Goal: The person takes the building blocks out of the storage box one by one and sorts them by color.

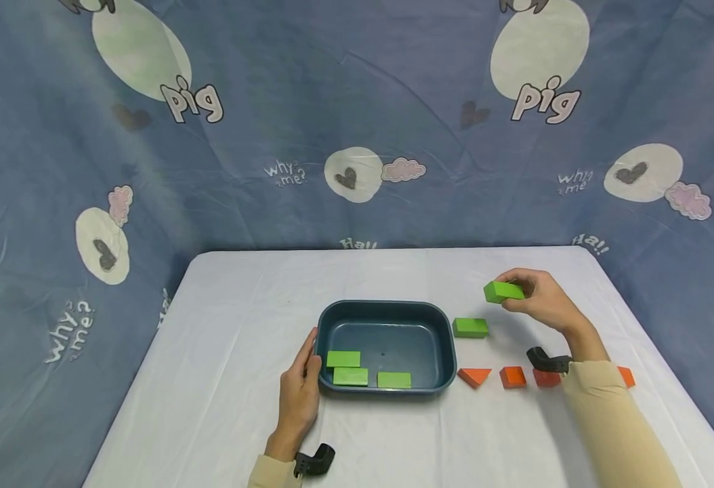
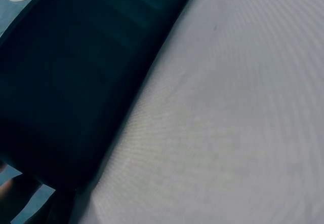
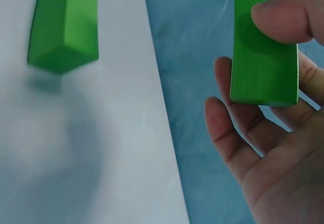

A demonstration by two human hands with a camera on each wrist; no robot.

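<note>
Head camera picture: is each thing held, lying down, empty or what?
Dark blue rectangular tray, upright, partly filled.
Three green rectangular blocks, lying inside it.
One green rectangular block, raised in the right hand.
Another green block, lying right of the tray.
Orange triangular block, lying on white cloth.
Other orange-red blocks, lying there too, some partly hidden.
Left hand, touching the tray.

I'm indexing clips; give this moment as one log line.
right hand holds green block; left hand touches tray; tray: three green blocks; orange triangle outside tray

Left grip (image 1: 299,394) low, right grip (image 1: 542,297) raised, pinching
</note>
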